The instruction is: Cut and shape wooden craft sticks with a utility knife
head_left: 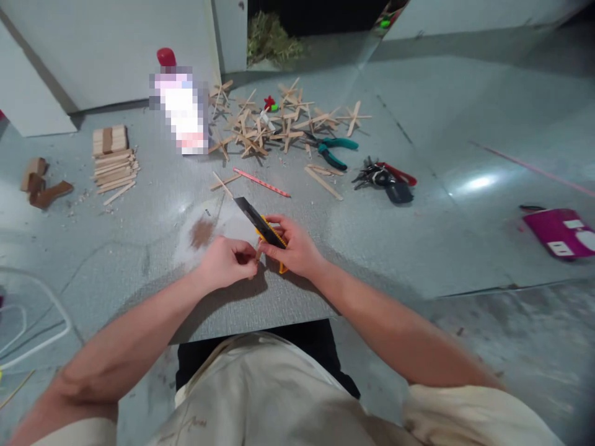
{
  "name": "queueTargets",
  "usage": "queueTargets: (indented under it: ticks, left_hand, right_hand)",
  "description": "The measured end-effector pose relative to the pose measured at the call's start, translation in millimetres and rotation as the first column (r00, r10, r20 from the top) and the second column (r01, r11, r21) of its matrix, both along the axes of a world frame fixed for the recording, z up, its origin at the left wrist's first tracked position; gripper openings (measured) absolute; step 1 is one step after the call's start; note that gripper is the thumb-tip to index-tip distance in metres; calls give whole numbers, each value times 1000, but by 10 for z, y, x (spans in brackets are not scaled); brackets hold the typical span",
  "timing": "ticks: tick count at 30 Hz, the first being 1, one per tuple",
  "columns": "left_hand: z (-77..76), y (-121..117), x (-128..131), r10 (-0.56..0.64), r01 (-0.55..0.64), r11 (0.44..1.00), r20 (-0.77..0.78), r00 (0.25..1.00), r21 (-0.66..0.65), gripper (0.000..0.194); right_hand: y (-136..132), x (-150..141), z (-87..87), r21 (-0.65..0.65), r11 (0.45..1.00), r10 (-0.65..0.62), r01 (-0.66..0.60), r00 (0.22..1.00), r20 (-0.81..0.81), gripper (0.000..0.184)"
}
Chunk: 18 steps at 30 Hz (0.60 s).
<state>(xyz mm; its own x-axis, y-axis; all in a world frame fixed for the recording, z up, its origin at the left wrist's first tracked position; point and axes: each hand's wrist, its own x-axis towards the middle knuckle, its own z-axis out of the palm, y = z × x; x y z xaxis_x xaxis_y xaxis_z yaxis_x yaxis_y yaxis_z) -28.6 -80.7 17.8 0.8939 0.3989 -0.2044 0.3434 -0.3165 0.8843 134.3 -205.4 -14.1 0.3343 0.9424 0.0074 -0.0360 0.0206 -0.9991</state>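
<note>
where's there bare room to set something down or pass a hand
The widest bare patch lies between the right forearm, the keys and the purple item; another stretches right of the teal pliers. It's crowded at the crossed sticks and pencil, and around the box cutter in the right hand.

Utility knife in right fingers: yellow plastic body, dark metal blade, dull. Strip at left fingers: bare wood, matt. Work surface under both: matt, fine rough texture. Beyond the fingers: star shapes in raw matt wood; pliers, dark metal nose, smooth teal plastic-looking grips. Right of fingers: keys, shiny metal; fob, black plastic look. Left of fingers: stacked sticks, unvarnished wood. Nearer the body: shirt, creased matt cloth.
</note>
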Motion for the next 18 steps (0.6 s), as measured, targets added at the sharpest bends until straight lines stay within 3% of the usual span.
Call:
queueTargets:
  ticks: [4, 10, 14, 18]
  left_hand:
    - [-6, 5, -26, 103, -101, 993, -18, 995, 57, 7]
    - [-21, 113, -91, 248, -244, 964, -21, 969, 101, 65]
    - [16, 274, -60, 165, -159, 966, -14, 986, 202, 37]
    - [25, 425, 10, 82, -76, 956, -9, 997, 285, 22]
  right_hand:
    - [2, 66, 16, 19, 999, -50, 51, 998, -33, 54]
    - [-64, 301, 29, 51, 958, -270, 281, 950, -157, 36]
    - [-104, 396, 71, 88, 949, -280, 303, 938, -205, 45]
    - [-102, 424, 102, 130, 928, -320, 349, 925, -203, 37]
